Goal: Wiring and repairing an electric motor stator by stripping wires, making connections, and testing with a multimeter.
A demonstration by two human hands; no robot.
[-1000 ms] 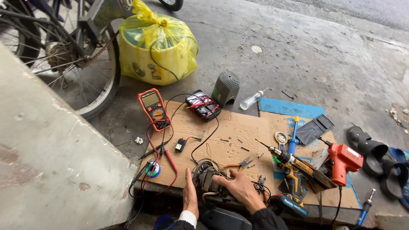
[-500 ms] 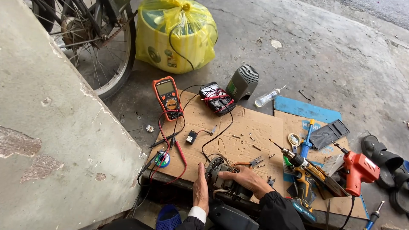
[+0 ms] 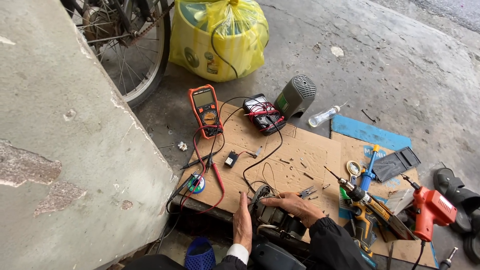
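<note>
A flattened cardboard sheet [image 3: 295,150] on the concrete floor serves as the work surface, and everything is best placed from it. At its near edge sits a small dark motor unit [image 3: 272,215] with wires running out of it, partly taken apart as far as can be judged: loose screws [image 3: 300,167] lie scattered on the cardboard just beyond it, which suggests the casing fasteners are already out, while the body of the unit is still in one piece and its wiring still attached. So the opening-up looks well begun and the inner work is not finished.

The left hand [image 3: 243,225] lies flat against the near left side of the motor unit, fingers extended, steadying it rather than gripping. The right hand [image 3: 295,206] is curled over the top of the unit, grasping it from above. Both hands touch it; neither holds a tool.

Small pliers [image 3: 308,191] lie on the cardboard just beside the right hand. Toward the far left corner of the cardboard stands an orange multimeter [image 3: 205,107], its red and black leads trailing down toward the near edge. A second, black meter [image 3: 263,112] lies at the far edge. At the right end of the cardboard lie a cordless drill [image 3: 367,202] and an orange soldering gun [image 3: 432,210]. A yellow plastic bag [image 3: 220,35] sits well beyond the cardboard.
</note>
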